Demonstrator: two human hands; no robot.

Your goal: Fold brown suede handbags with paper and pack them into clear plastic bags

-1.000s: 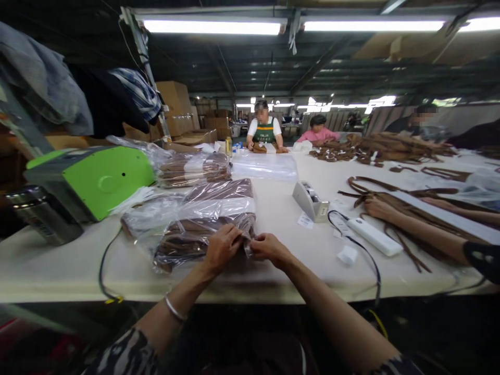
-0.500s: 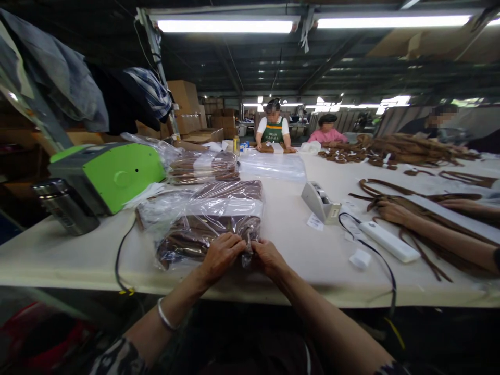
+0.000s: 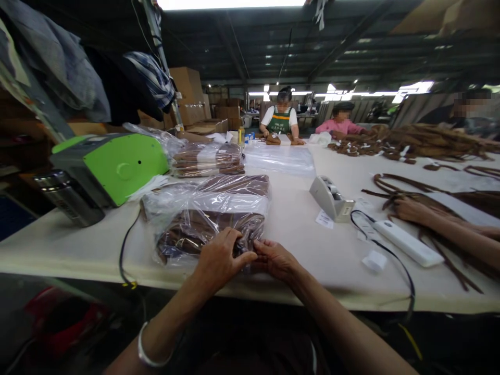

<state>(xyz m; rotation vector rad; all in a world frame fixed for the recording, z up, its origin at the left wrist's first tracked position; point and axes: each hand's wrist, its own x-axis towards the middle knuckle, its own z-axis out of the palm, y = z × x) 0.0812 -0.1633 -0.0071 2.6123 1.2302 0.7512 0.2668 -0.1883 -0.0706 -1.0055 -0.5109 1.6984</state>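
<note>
**Plastic bag point(image 3: 187, 195) of brown cloth point(image 3: 205, 229), left of centre, both hands at its near right corner**

The bag lies flat on a pale table point(image 3: 289, 208), its clear film creased and shiny over the folded cloth, with a white band point(image 3: 234, 203) across the middle. The left hand point(image 3: 221, 255) rests against the near edge, its fingers curled over the film and its thumb spread away from them, pointing at the other hand. The right hand point(image 3: 275, 259) meets the bunched corner with thumb and fingers drawn close together — whether it pinches the film, I cannot tell. A silver bracelet point(image 3: 144, 350) circles the left wrist at the bottom of the frame.

Just behind the bag sits a second wrapped bundle point(image 3: 207, 159), and to its right some clear plastic sheets point(image 3: 279, 156) lie flat. On the left stand a green and grey machine point(image 3: 125, 164) and a steel flask point(image 3: 68, 198). Right of centre are a tape dispenser point(image 3: 332, 200), a white power strip point(image 3: 408, 242) and a black cable point(image 3: 394, 260). At the right edge a co-worker's hand point(image 3: 414, 211) touches long brown strips point(image 3: 464, 278). Farther back, at upper middle, a person in a green apron point(image 3: 281, 124) handles a banded brown bundle point(image 3: 277, 139) — beside them sits a person in pink point(image 3: 339, 126).
</note>
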